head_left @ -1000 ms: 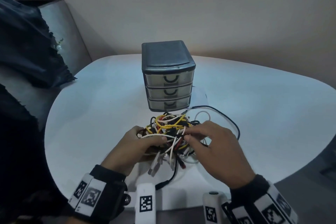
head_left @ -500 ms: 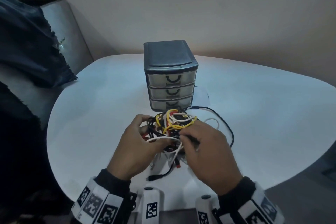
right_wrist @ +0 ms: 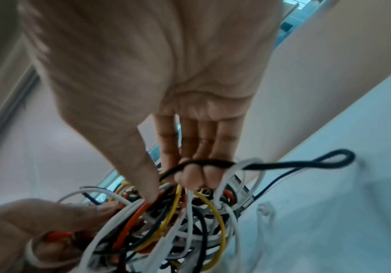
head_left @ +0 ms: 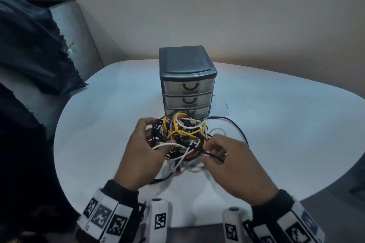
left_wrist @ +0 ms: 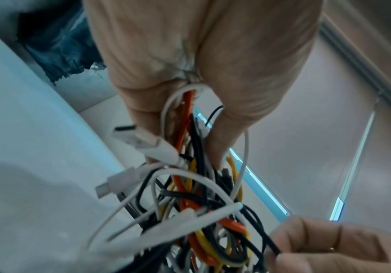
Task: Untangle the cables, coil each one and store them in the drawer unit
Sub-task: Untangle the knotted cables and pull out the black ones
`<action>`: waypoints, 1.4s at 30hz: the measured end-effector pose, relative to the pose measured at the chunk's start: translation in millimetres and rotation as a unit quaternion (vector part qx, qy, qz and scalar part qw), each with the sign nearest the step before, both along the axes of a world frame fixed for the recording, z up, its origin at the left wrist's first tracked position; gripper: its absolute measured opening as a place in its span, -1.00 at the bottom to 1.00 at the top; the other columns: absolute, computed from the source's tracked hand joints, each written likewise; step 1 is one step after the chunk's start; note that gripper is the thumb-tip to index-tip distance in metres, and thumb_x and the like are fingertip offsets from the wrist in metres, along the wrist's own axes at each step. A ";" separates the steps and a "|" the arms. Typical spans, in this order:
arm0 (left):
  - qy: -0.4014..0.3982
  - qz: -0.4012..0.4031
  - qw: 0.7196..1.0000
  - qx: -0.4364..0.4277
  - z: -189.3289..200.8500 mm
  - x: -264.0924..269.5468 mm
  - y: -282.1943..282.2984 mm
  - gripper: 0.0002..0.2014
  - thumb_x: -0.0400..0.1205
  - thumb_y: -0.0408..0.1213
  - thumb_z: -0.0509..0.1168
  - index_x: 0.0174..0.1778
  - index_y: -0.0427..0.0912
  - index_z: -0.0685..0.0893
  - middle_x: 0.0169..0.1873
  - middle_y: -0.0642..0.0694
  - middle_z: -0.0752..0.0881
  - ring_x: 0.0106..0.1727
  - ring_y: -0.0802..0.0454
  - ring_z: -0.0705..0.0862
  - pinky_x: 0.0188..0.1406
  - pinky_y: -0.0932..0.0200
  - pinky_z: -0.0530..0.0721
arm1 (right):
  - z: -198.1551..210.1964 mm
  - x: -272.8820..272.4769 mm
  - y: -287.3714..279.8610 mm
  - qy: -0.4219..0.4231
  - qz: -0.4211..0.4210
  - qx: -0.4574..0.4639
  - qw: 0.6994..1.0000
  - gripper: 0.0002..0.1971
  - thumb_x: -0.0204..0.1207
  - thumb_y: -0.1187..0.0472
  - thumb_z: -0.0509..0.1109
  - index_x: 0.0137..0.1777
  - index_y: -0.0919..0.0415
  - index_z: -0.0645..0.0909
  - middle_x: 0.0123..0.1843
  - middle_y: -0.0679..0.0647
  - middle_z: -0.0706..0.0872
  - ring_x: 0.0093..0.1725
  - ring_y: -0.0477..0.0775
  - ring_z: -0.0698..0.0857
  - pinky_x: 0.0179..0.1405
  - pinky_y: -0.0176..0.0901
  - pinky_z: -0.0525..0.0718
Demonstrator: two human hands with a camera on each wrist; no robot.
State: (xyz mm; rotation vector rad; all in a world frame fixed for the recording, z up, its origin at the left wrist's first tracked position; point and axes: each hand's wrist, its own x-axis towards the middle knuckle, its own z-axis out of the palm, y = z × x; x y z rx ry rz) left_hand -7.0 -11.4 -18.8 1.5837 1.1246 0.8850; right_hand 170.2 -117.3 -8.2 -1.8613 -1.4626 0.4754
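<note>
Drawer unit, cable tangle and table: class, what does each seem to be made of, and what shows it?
Drawer unit: likely plastic, with a dark, slightly glossy frame and three cloudy translucent drawer fronts.
Cable tangle: smooth, flexible sheaths in white, black, yellow and orange, probably plastic or rubber; the plugs look like moulded white plastic.
Table: smooth, matt white top; the material is unclear.

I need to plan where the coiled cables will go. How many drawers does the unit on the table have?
3, stacked in the drawer unit: top drawer, middle drawer, bottom drawer. All appear closed. The cable tangle partly covers the bottom one.
</note>
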 end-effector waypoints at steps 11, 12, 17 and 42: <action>0.024 -0.030 0.997 0.072 7.2 1.6 -11.4 -0.28 0.40 -0.34 0.64 0.26 0.32 0.38 -0.01 0.30 0.74 0.03 0.33 0.75 0.08 0.34 0.70 | -6.9 0.3 1.0 -0.127 -0.042 0.073 0.988 -0.87 0.57 0.19 0.42 -0.03 -0.03 0.79 -0.17 -0.12 0.83 -0.23 0.02 0.78 -0.24 0.09 0.77; 0.042 -0.050 0.995 0.081 8.4 4.0 -14.9 -0.16 0.32 -0.28 0.70 0.29 0.36 0.32 0.03 0.32 0.71 0.09 0.39 0.71 0.05 0.49 0.63 | -7.6 -0.5 1.4 -0.124 -0.048 0.084 0.988 -0.87 0.56 0.18 0.41 -0.04 -0.01 0.79 -0.18 -0.11 0.84 -0.25 0.04 0.78 -0.27 0.10 0.77; 0.093 -0.017 0.983 0.158 0.1 11.6 -13.5 -0.11 0.22 -0.28 0.73 0.32 0.26 0.36 0.12 0.22 0.69 0.10 0.30 0.70 0.01 0.56 0.58 | -6.4 -8.5 0.1 -0.124 -0.052 0.082 0.988 -0.88 0.53 0.15 0.39 -0.07 0.02 0.77 -0.22 -0.08 0.83 -0.28 0.05 0.77 -0.31 0.09 0.76; 0.096 -0.032 0.969 0.227 -0.2 11.9 -18.2 -0.31 0.37 -0.41 0.64 0.33 0.17 0.54 -0.03 0.26 0.78 -0.07 0.39 0.75 -0.05 0.59 0.59 | -9.8 -21.1 10.9 -0.004 -0.008 0.095 0.995 -0.81 0.63 -0.03 0.39 -0.16 -0.03 0.73 -0.47 -0.19 0.62 -0.44 -0.08 0.55 -0.38 -0.11 0.58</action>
